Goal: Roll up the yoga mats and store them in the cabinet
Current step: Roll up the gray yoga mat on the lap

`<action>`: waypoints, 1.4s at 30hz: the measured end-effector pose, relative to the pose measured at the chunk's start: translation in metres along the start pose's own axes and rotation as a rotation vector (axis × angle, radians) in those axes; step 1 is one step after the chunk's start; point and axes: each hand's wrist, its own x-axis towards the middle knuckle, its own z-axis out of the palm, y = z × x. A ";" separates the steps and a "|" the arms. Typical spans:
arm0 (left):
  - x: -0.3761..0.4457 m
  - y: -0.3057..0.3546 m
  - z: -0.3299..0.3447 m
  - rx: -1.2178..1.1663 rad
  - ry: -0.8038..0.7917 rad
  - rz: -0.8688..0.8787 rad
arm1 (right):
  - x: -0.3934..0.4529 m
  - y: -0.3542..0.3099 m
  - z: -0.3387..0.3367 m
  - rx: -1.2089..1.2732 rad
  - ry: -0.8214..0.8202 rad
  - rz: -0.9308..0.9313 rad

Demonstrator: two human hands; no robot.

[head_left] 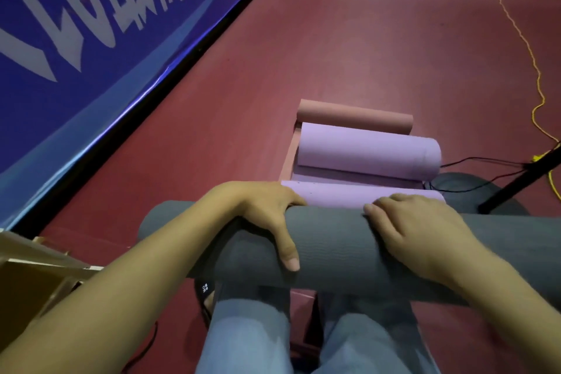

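A rolled dark grey yoga mat (pixel 340 255) lies crosswise above my knees, off the floor. My left hand (pixel 267 215) grips it from above near its left half, fingers curled over the far side and thumb down the near side. My right hand (pixel 416 234) holds the roll's right half the same way. Just beyond lies a purple mat: one end (pixel 364 194) curls up behind the grey mat, the other end forms a thick roll (pixel 367 155). Behind that lies a rolled pink mat (pixel 355 115). No cabinet is in view.
A blue banner wall (pixel 91 39) runs along the left. A cardboard box (pixel 33 279) stands at lower left. A yellow cord (pixel 528 55) and black cables (pixel 485 159) trail at right, beside a black stand leg (pixel 522 182) and a dark round object (pixel 473 191). Red floor extends ahead.
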 end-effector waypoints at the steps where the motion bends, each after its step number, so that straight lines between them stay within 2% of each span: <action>1: 0.004 -0.005 -0.004 -0.107 -0.013 0.003 | -0.009 -0.008 0.004 -0.024 0.086 -0.064; 2: 0.006 -0.009 -0.006 -0.216 -0.019 0.009 | -0.016 -0.016 0.010 -0.034 0.120 -0.128; 4: 0.013 -0.018 -0.009 -0.307 0.036 0.032 | -0.020 -0.030 0.026 -0.082 0.082 -0.171; 6: 0.016 -0.023 -0.008 -0.282 0.194 0.049 | -0.010 -0.031 0.040 -0.114 0.063 -0.153; 8: 0.010 -0.022 0.000 -0.199 0.566 0.102 | 0.002 -0.026 0.041 -0.099 0.118 -0.125; 10: 0.001 -0.018 0.026 -0.091 1.080 0.282 | 0.014 -0.017 0.037 -0.059 0.190 -0.108; 11: -0.007 -0.016 0.047 -0.065 1.251 0.368 | 0.020 -0.015 0.034 -0.037 0.209 -0.099; 12: -0.012 -0.015 0.070 -0.035 1.312 0.424 | 0.024 -0.013 0.034 -0.016 0.225 -0.093; 13: -0.014 -0.017 0.096 0.011 1.288 0.438 | 0.028 -0.011 0.033 0.014 0.238 -0.084; 15: -0.016 -0.026 0.144 -0.022 1.036 0.327 | 0.034 -0.008 0.031 0.104 0.280 -0.062; 17: -0.015 -0.032 0.157 -0.353 0.753 0.162 | 0.038 -0.007 0.029 0.217 0.333 -0.049; 19: -0.007 -0.033 0.144 -0.761 0.726 0.179 | 0.040 -0.010 0.027 0.347 0.375 -0.072; 22: -0.006 -0.022 0.089 -1.043 0.813 0.317 | 0.052 -0.015 0.022 0.538 0.452 -0.118; 27: -0.020 -0.015 0.036 -0.978 1.040 0.343 | 0.080 -0.027 0.004 0.837 0.561 -0.131; 30: -0.028 -0.024 0.021 -0.990 1.077 0.459 | 0.088 -0.035 0.000 0.937 0.494 -0.172; 32: -0.031 -0.027 0.022 -1.007 1.078 0.472 | 0.089 -0.044 -0.004 0.979 0.406 -0.272; 34: -0.029 -0.034 0.033 -0.886 1.074 0.384 | 0.087 -0.058 -0.006 1.042 0.322 -0.382; 38: -0.027 -0.057 0.067 -0.390 1.097 0.268 | 0.068 -0.076 0.016 1.133 0.203 -0.474; 40: -0.023 -0.072 0.089 -0.303 1.096 0.218 | 0.059 -0.075 0.033 1.088 0.145 -0.504; 42: -0.021 -0.079 0.111 -0.325 1.081 0.144 | 0.053 -0.076 0.046 1.046 0.161 -0.510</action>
